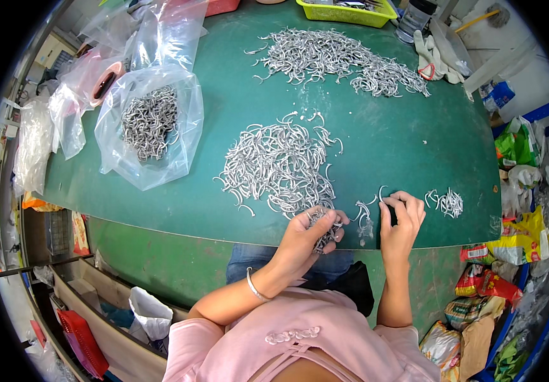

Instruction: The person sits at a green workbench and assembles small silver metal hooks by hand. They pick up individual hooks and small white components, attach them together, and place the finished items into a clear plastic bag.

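Observation:
My left hand (316, 229) is closed around a handful of small curved silver metal pieces, at the near edge of a green table (160, 210). A large heap of the same curved metal pieces (274, 165) lies just beyond it. My right hand (403, 216) pinches one curved metal piece (382, 193) between thumb and finger, just above the tabletop. Beside it on the left lie a few loose pieces (365, 213) and some small fragments. A small pile of pieces (451, 204) sits to the right of that hand.
Another heap of curved pieces (332, 54) spreads at the far side. An opened clear plastic bag (188, 146) with darker pieces stands at left, near a tape roll (106, 84). A yellow-green tray (351, 14), a clear jar (414, 20) and white gloves (433, 60) line the back.

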A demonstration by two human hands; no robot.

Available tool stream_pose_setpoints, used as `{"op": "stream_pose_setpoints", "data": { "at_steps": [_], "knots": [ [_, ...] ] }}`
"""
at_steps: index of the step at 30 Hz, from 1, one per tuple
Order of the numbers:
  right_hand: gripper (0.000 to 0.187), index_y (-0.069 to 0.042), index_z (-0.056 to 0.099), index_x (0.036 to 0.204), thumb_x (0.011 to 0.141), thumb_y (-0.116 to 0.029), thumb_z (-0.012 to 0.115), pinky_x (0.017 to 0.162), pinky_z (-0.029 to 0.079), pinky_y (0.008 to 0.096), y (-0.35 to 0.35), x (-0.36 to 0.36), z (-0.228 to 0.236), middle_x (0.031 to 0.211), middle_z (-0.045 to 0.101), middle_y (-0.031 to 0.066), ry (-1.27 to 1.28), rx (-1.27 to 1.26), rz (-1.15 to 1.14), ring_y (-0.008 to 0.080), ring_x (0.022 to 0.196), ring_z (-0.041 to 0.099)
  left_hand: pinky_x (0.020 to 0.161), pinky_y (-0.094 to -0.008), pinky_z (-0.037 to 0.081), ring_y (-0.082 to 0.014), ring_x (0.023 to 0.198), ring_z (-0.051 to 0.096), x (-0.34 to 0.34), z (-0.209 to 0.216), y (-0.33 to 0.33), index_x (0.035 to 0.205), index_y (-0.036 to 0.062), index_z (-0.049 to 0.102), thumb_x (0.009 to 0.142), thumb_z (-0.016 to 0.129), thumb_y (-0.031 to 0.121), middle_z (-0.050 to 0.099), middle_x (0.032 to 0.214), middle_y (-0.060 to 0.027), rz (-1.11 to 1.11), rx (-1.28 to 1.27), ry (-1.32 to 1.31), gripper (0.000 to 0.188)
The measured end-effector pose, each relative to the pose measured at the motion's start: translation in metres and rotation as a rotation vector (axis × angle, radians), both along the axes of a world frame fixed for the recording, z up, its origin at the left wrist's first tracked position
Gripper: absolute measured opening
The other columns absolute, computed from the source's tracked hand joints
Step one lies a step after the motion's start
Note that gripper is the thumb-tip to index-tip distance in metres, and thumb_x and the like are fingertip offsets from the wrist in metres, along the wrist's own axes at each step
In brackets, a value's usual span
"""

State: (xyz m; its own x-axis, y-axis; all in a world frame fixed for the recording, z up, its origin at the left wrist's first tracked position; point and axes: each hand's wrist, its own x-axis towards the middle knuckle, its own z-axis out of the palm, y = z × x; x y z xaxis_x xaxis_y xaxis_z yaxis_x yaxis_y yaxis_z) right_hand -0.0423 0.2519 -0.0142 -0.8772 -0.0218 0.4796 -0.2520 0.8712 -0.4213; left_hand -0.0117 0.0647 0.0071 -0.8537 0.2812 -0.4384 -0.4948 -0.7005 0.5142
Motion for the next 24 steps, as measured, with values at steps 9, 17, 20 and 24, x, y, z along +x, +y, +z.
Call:
{"op": "stream_pose_setpoints", "data": {
  "at_steps": [9,17,20,24],
  "knots": [
    [0.014,-0.001,0.063,0.082,0.069,0.003,0.069,0.069,0.043,0.0354,-0.026,0.022,0.03,0.083,0.063,0.01,-0.047,-0.281,0.369,0.0272,0.077,0.058,0.052,-0.0214,0.036,-0.0094,0.062,0.047,0.0,0.0,0.002,0.105,-0.0006,0.058,0.09,0.061,0.014,0.054,0.076,-0.0023,-0.091,-0.061,0.04,0.021],
    [0.017,0.001,0.066,0.09,0.073,0.002,0.065,0.076,0.044,0.0358,-0.005,0.003,0.026,0.09,0.061,0.0124,-0.079,-0.245,0.19,0.029,0.086,0.055,0.054,-0.0215,0.038,-0.0099,0.067,0.049,0.002,-0.003,0.0,0.096,0.0022,0.059,0.092,0.058,0.016,0.057,0.081,-0.0036,-0.032,-0.044,0.025,0.014],
    [0.016,-0.001,0.065,0.09,0.073,0.001,0.065,0.079,0.04,0.0362,0.0,-0.006,0.014,0.094,0.06,0.0109,-0.058,-0.039,0.185,0.0287,0.09,0.054,0.054,-0.0215,0.038,-0.0098,0.069,0.049,0.0,0.0,0.002,0.095,0.0023,0.059,0.092,0.058,0.016,0.056,0.084,-0.0031,0.02,-0.022,0.007,0.014],
    [0.011,-0.001,0.062,0.084,0.073,0.0,0.065,0.079,0.039,0.0351,0.003,-0.006,0.009,0.093,0.06,0.009,-0.073,-0.012,0.18,0.0268,0.09,0.054,0.053,-0.0214,0.037,-0.0096,0.067,0.048,0.0,0.001,0.0,0.099,0.002,0.058,0.091,0.058,0.015,0.055,0.084,-0.002,0.024,-0.024,0.035,0.015]
  ]
}}
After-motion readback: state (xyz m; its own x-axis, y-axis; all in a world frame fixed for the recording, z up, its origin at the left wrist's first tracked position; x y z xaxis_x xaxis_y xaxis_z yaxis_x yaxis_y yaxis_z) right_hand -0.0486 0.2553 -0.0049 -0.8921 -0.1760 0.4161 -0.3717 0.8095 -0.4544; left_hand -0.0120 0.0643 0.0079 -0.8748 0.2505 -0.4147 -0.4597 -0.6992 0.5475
